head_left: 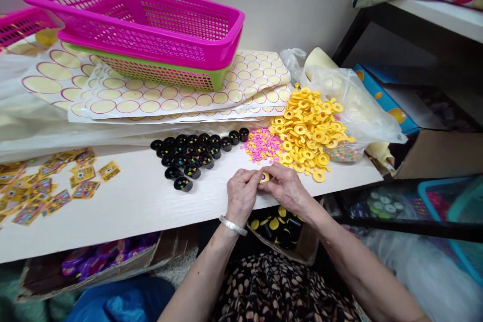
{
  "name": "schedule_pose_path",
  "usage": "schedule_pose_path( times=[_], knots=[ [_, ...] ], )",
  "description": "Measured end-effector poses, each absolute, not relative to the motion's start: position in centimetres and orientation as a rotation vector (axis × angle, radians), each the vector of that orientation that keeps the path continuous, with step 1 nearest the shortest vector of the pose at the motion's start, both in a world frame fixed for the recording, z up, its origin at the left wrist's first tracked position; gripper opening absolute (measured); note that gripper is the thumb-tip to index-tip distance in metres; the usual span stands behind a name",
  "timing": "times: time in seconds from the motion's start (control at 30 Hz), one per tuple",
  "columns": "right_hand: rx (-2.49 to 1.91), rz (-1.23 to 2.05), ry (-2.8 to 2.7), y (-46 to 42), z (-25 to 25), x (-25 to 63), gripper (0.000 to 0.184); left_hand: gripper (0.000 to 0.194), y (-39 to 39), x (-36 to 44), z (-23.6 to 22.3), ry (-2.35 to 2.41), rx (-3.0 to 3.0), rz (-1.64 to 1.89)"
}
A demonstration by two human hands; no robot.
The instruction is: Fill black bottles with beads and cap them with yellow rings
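Between the fingertips of my left hand (242,192) and my right hand (284,185) is a small yellow ring piece (264,177) with a dark centre. Both hands are closed on it, just above the table's front edge. Right behind them lies a heap of tiny pink and yellow pieces (262,144). A large pile of yellow plastic rings with tabs (307,128) spreads behind my right hand. To the left of my hands stand several black round cups (192,153), with small coloured bits inside.
Small printed packets (58,181) lie at the table's left. Pink and green baskets (151,35) sit on sticker sheets (188,103) at the back. A plastic bag (350,105) and cardboard box (433,151) are at right. Below the edge, a box (279,226) holds black and yellow pieces.
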State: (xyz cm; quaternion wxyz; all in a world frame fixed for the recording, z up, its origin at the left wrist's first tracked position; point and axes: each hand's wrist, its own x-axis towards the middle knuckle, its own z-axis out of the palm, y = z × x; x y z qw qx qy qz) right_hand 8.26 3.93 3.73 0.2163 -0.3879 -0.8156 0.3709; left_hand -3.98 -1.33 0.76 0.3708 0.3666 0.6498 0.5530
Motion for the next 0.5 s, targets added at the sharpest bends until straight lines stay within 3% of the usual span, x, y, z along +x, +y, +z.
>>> schedule_pose_path(
  times=[0.13, 0.23, 0.5],
  knots=[
    [-1.067, 1.438, -1.862, 3.9, 2.4, 8.1, 0.023, 0.022, -1.4, -3.8, 0.6, 1.659, 0.926, 1.445],
    [-1.168, 1.555, -1.635, 3.7, 1.6, 7.6, 0.033, 0.022, -1.4, -3.6, 0.6, 1.634, 0.857, 1.439],
    [-1.211, 1.830, -1.177, 3.0, 1.0, 6.3, 0.028, 0.027, -0.7, -2.6, 1.7, 1.584, 0.594, 1.400]
  ],
)
